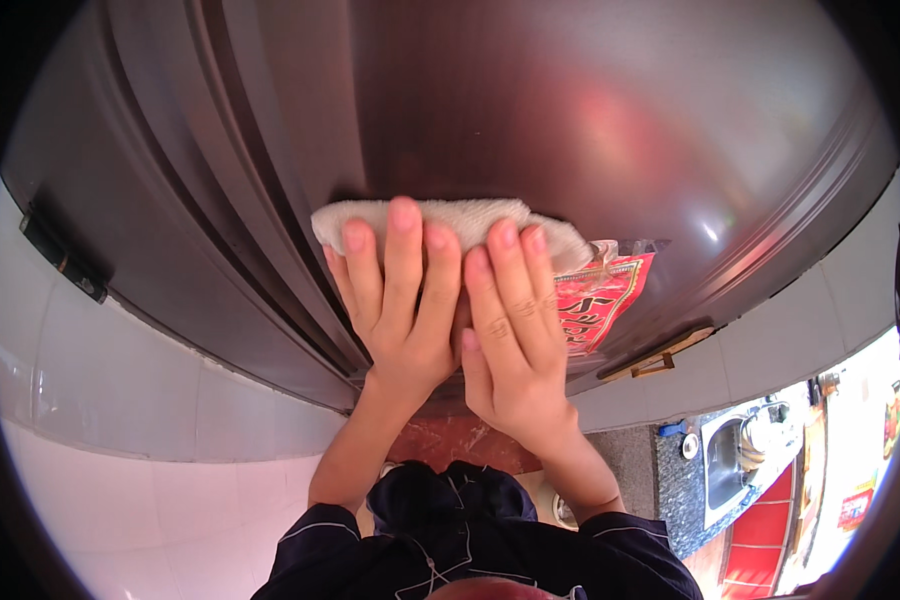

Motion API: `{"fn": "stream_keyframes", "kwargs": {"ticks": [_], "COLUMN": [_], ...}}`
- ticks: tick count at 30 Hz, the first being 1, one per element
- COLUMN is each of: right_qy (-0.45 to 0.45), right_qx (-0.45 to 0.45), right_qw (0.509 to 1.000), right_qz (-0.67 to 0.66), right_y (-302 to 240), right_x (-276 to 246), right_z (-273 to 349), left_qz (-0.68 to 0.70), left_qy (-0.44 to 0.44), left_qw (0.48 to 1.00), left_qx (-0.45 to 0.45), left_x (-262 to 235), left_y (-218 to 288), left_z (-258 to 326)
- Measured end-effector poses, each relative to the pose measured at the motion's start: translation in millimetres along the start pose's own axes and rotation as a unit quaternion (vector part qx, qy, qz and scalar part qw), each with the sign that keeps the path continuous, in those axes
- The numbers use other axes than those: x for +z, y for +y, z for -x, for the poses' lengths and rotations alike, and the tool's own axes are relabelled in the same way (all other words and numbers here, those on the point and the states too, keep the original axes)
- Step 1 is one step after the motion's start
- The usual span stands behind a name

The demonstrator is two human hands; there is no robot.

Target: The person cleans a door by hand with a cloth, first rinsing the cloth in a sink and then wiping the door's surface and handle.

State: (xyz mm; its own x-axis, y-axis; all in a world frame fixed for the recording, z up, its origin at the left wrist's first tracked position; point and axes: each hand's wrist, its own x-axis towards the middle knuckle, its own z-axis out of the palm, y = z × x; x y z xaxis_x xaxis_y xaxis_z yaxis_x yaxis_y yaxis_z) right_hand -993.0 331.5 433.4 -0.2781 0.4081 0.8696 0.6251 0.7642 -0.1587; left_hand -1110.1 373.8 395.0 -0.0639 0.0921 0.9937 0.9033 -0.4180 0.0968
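Observation:
A folded white cloth [465,212] lies pressed against a dark brown door panel [420,110]. My left hand [400,320] rests on the cloth's left part, fingers stretched out and spread. On its right part lies my right hand [522,345], with straight fingers held close together. Both hands are flat, and neither is wrapped around the cloth. A red printed paper [610,305] with a torn upper edge is stuck to the panel, just right of my right hand. My right fingers and the cloth cover part of it.
Curved-looking raised mouldings [235,140] run along the door's left side. A black fitting [62,252] sits at its left edge, a brownish metal one [660,357] at its right. Pale tiled wall [150,350] borders the door. At lower right, a speckled counter [682,505] holds a sink [725,465].

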Motion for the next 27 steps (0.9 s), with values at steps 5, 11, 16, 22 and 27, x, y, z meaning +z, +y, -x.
{"fn": "stream_keyframes", "kwargs": {"ticks": [5,11,16,22,27], "right_qy": [-0.01,-0.079,-0.07,-0.038,-0.07], "right_qx": [0.011,0.062,0.055,0.035,0.05], "right_qw": [1.0,0.995,0.996,0.998,0.996], "right_qz": [-0.007,-0.024,-0.023,-0.029,-0.024], "right_y": [1.3,9.4,9.9,23.2,34.4], "right_x": [10.0,43.9,26.1,-10.0,-34.6], "right_z": [30.1,122.7,92.7,54.9,69.9], "left_qz": [-0.009,0.017,0.048,0.021,0.055], "left_qy": [-0.002,-0.115,-0.114,-0.01,-0.037], "left_qw": [1.0,0.993,0.992,0.999,0.997], "left_qx": [-0.001,0.015,-0.027,-0.031,-0.026], "left_x": [2.8,-19.9,-14.5,19.1,23.0], "left_y": [2.0,-9.8,6.6,46.1,65.4], "left_z": [40.2,157.1,115.8,49.6,57.7]}}
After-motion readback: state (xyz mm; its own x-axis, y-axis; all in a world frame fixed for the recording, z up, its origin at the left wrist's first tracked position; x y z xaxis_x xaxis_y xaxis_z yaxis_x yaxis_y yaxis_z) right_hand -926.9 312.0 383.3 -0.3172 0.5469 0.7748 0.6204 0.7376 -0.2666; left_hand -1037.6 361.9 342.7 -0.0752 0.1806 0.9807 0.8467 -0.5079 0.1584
